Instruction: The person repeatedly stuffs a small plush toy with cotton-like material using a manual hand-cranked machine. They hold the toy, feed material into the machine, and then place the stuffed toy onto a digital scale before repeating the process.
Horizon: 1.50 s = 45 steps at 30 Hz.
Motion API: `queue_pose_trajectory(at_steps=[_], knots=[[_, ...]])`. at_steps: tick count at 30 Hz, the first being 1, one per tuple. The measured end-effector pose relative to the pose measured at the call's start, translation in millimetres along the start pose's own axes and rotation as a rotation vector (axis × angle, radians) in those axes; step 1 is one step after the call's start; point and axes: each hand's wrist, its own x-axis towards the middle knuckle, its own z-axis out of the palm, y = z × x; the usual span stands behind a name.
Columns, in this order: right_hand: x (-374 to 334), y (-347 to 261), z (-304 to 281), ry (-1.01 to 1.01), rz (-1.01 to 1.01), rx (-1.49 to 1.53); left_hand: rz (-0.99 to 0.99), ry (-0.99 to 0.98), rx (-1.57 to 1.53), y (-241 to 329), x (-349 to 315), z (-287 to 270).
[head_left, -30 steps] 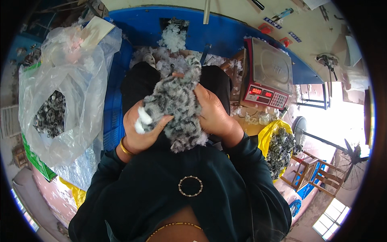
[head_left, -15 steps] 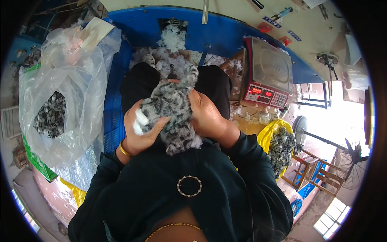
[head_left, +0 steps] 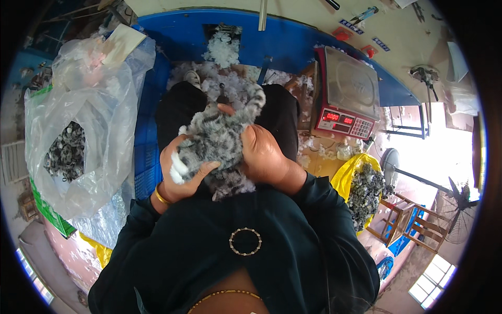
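Observation:
Between my hands, above my lap, is a grey and black furry plush toy (head_left: 217, 138) with white paws and a striped tail that curls up at its far right. My left hand (head_left: 180, 170) grips its left side, thumb laid across the fur beside a white paw. On the right side my right hand (head_left: 264, 154) is closed on the plush, some fingertips showing at its far edge. A dark nozzle-like piece (head_left: 222, 94) stands just beyond the toy, close to those fingertips. Loose white stuffing (head_left: 225, 47) lies beyond it.
Left stands a clear plastic bag (head_left: 110, 131) holding grey furry pieces, beside a blue crate (head_left: 146, 172). To the right sit a red digital scale (head_left: 345, 94) and a yellow bag (head_left: 342, 178) of similar pieces. A blue-edged bench (head_left: 293, 44) runs across the far side.
The plush has turned and bunched slightly in my hands. Its tail has swung out to the right, and its near end has drawn in. Both hands keep their hold.

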Motion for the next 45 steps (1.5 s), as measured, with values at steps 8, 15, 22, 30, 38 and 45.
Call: queue_pose_trajectory(at_steps=[8, 15, 22, 30, 38, 45], knots=[[3.1, -6.5, 2.8, 0.083, 0.076, 0.132, -0.180, 0.090, -0.146, -4.4, -10.1, 6.3], [6.4, -5.2, 18.3, 0.203, 0.599, 1.208, -0.027, -0.065, -0.133, 17.2, 12.7, -0.5], [-7.5, 13.3, 25.4, 0.101, 0.235, 0.353, -0.196, 0.044, -0.294, 9.4, -2.8, 12.9], [-8.6, 16.0, 14.0, 0.112, 0.109, -0.021, -0.127, -0.085, -0.284, 7.3, 4.8, 12.3], [1.1, 2.6, -7.9, 0.172, -0.077, -0.216, -0.339, -0.049, -0.479, 6.3, 0.0, 20.2], [-4.5, 12.8, -5.0, 0.064, 0.054, -0.202, -0.421, -0.067, -0.543, 8.2, 15.4, 16.5]])
